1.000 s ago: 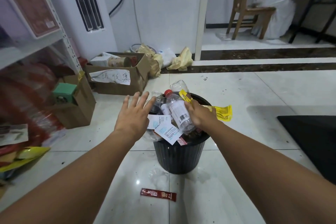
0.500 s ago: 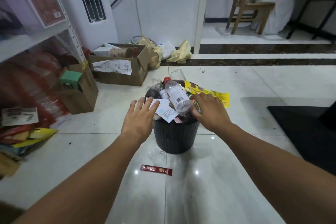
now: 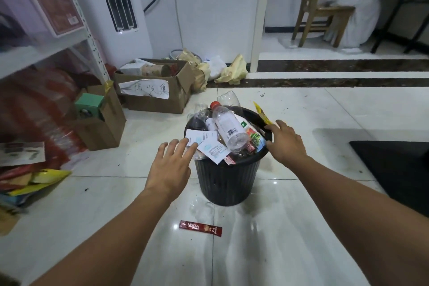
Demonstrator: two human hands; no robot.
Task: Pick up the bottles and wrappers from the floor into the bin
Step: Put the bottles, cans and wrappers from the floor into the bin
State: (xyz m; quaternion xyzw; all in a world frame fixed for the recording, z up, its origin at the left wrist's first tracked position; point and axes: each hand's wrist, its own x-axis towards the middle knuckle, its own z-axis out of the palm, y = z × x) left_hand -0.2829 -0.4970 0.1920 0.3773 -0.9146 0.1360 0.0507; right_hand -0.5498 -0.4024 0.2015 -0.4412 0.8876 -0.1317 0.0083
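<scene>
Glossy white floor tiles (image 3: 290, 227), white wall (image 3: 216, 7), metal shelf (image 3: 41, 51) left, wooden chair (image 3: 325, 7) beyond a dark threshold strip (image 3: 336, 82).

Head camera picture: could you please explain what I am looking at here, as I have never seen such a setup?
There is no machine here. A person wears one wide-angle camera on the head, looking forward and down, so the two bare arms are their own. On the tiled floor stands a black bin heaped with rubbish: a clear bottle with a red cap, white paper slips and a yellow wrapper sticking up at the rim. The left hand is spread open, fingertips at the slips. The right hand sits at the rim; whether it grips anything is unclear. A red coffee sachet lies on the floor, not yet picked up.
</scene>
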